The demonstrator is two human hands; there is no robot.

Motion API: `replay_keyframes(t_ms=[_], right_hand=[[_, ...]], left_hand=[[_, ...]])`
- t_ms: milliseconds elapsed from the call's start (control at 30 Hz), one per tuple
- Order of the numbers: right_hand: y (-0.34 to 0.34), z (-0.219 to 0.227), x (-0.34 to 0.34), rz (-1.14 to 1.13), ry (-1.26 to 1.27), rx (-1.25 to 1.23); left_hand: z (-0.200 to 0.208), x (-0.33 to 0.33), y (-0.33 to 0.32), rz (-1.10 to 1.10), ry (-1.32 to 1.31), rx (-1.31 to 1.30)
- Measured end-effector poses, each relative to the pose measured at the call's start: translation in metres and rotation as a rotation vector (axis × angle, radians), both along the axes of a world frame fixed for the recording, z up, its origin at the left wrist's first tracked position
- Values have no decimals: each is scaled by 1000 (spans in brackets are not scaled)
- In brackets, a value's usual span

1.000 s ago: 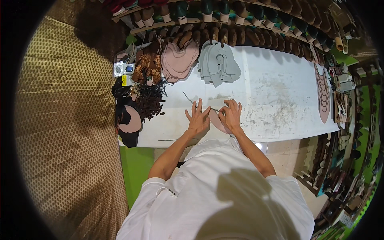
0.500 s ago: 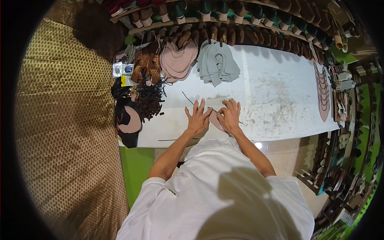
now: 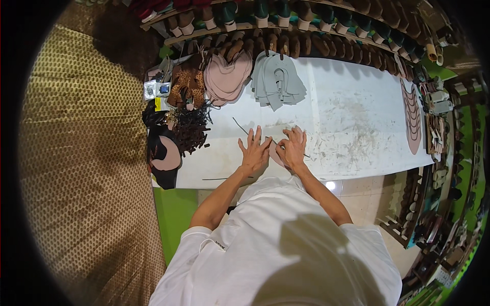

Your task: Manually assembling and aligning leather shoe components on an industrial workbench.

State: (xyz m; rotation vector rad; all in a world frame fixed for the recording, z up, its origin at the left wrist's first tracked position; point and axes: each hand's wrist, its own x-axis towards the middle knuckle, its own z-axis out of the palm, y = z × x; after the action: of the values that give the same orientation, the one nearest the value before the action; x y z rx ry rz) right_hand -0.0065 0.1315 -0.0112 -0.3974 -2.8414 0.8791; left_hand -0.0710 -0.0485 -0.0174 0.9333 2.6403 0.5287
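Observation:
A pink sole-shaped piece [image 3: 275, 154] lies partly hidden between my hands at the front of the white table. A thin dark strip [image 3: 240, 125] slants across the table, passes under my left fingers and meets the pink piece's upper edge. My left hand [image 3: 253, 154] holds that edge with thumb and index finger close together, its other fingers spread. My right hand [image 3: 292, 150] pinches at the strip along the same edge, its other fingers raised. The fingertips hide most of the contact. Another thin dark strip [image 3: 219, 179] lies by the near table edge.
Behind my hands on the table [image 3: 352, 112] are grey cut pieces [image 3: 278, 81] and pink cut pieces [image 3: 227, 79]. Dark brown bits [image 3: 189, 135] pile up at the left. Overlapping pink sole shapes [image 3: 412, 120] lie at the right. Shoe-filled shelves [image 3: 286, 23] border the far side.
My right fingertips have shifted slightly along the pink piece's edge. My left hand stays almost in place, and the things on the table have not moved.

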Motion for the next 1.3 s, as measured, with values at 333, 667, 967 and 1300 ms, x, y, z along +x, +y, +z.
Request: replay_keyframes(t_ms=[333,667,967,1300], right_hand=[[-1,3,0,5,-4,12],[-2,4,-1,52,-27,88],[8,5,15,62,28,15],[17,9,29,63,2,-78]], left_hand=[[2,0,-5,-77,73,5],[2,-1,-1,-78,81,11],[7,5,-1,-137,163,0],[6,5,-1,-149,204,2]])
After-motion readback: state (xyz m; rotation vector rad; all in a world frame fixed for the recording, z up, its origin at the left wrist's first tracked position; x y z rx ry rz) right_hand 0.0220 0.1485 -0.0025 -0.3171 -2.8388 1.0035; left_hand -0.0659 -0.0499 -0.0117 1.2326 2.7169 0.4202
